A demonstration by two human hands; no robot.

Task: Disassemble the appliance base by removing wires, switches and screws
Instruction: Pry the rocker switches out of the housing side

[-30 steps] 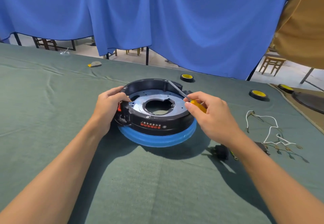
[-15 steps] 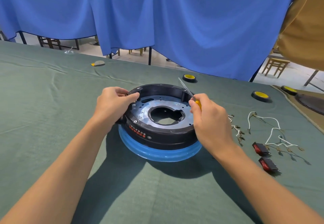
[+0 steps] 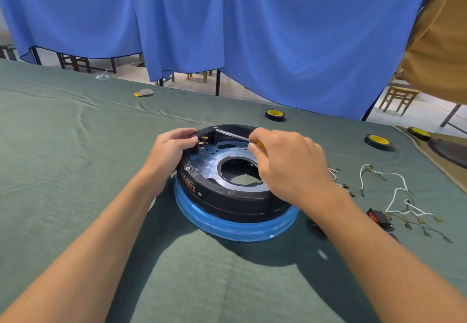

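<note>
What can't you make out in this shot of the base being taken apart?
Head view only.
- Tip of the screwdriver: blurred against the base's dark wall; any screw there unseen.
- Its handle: mostly hidden inside the right hand.
- The red lettering on the base: too small to read.
- The dark disc: cut by the right edge.

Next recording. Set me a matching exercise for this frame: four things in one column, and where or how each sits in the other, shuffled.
Things:
1 screwdriver
2 white wires
3 red switch
4 appliance base

States:
A steadied at its rim by the left hand
B spread loose on the green cloth, farthest right
C gripped in the right hand
D lying on the cloth just beside the right forearm

Pairs: 1-C; 2-B; 3-D; 4-A
</note>
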